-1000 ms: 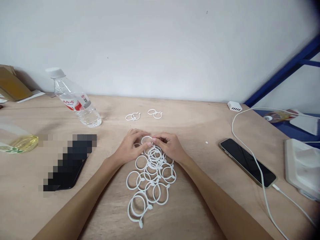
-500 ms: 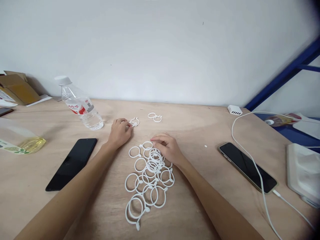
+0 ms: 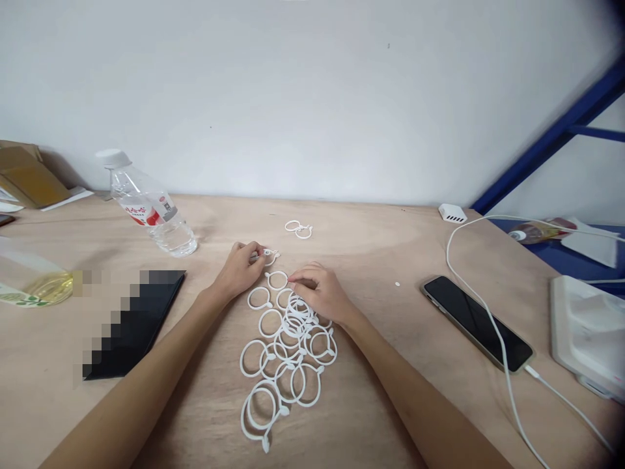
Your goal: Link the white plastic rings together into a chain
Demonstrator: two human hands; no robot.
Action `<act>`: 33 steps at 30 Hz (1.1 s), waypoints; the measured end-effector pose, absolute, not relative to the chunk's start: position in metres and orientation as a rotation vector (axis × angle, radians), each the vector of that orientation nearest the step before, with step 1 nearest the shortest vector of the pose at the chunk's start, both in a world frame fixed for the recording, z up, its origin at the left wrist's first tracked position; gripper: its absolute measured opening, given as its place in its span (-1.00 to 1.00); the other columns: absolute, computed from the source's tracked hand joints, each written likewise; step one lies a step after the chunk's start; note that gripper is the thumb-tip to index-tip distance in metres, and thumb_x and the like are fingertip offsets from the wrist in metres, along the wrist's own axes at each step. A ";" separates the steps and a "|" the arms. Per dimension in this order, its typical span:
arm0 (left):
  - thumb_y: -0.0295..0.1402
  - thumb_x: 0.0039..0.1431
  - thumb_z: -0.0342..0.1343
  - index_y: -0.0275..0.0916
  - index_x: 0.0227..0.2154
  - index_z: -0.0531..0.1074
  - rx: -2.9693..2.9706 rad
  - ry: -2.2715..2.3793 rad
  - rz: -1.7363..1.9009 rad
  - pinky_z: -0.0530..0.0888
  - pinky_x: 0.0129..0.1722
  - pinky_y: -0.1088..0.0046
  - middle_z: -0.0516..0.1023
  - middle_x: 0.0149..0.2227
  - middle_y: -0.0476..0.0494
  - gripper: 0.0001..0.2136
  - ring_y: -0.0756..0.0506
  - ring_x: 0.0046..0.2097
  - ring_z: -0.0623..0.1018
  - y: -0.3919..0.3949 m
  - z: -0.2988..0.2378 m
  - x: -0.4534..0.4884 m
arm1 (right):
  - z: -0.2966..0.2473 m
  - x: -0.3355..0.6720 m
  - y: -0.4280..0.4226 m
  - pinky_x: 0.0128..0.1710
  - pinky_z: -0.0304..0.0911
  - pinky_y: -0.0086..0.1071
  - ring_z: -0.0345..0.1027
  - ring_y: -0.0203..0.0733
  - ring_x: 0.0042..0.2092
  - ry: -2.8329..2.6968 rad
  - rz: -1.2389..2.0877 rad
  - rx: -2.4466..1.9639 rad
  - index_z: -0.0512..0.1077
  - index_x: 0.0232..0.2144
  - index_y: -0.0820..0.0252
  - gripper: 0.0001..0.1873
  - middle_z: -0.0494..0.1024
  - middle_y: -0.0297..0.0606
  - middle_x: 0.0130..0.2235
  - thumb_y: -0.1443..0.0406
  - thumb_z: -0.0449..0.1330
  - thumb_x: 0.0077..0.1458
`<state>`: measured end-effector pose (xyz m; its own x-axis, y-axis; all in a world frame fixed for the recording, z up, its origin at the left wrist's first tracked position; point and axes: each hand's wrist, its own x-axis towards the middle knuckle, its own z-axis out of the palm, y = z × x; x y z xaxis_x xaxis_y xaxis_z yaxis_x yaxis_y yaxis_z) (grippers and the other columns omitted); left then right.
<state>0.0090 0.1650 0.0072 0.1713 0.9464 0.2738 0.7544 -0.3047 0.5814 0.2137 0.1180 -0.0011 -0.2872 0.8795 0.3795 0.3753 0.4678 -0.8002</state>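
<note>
A loose pile of white plastic curtain rings [image 3: 291, 384], each with a small eyelet knob, lies overlapping on the wooden table. My left hand [image 3: 240, 268] is closed, with a couple of white curtain rings [image 3: 271, 258] pinched at its fingertips, above the pile's far end. My right hand [image 3: 319, 290] hovers over the pile's upper right side. Its thumb and fingers pinch the edge of a single curtain ring [image 3: 278, 272]. Two more linked or overlapping rings [image 3: 298, 229] lie farther back, near the wall. Part of the pile is hidden under my right hand.
On the left stand a water bottle [image 3: 159, 218], a clear container with yellow liquid [image 3: 46, 286] and a cardboard box [image 3: 32, 172]; a black phone [image 3: 146, 319] lies nearby. To the right are a charging phone [image 3: 476, 319], its white cable [image 3: 491, 306] and a white plastic case [image 3: 588, 332].
My left hand has come nearer and to the right with its rings, closer to my right hand. The ring at my right fingertips has shifted slightly away from the pile. The view has turned slightly.
</note>
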 end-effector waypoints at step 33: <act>-0.26 0.04 0.14 -0.24 -0.43 0.29 1.177 0.887 1.011 0.37 -0.03 0.29 0.51 -0.42 -0.03 -0.82 -0.07 -0.26 0.53 0.140 0.047 0.075 | -0.001 0.217 0.131 -0.45 0.18 -0.45 0.30 -0.35 -0.50 -0.995 1.200 -1.027 0.51 -0.53 0.23 -0.76 0.49 -0.36 -0.57 0.16 0.21 -0.02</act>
<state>0.0747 0.1401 0.0466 0.3124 0.9494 -0.0322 -0.1553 0.0845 0.9842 0.2166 0.1307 -0.0014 0.0993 0.9936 0.0529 -0.2365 0.0752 -0.9687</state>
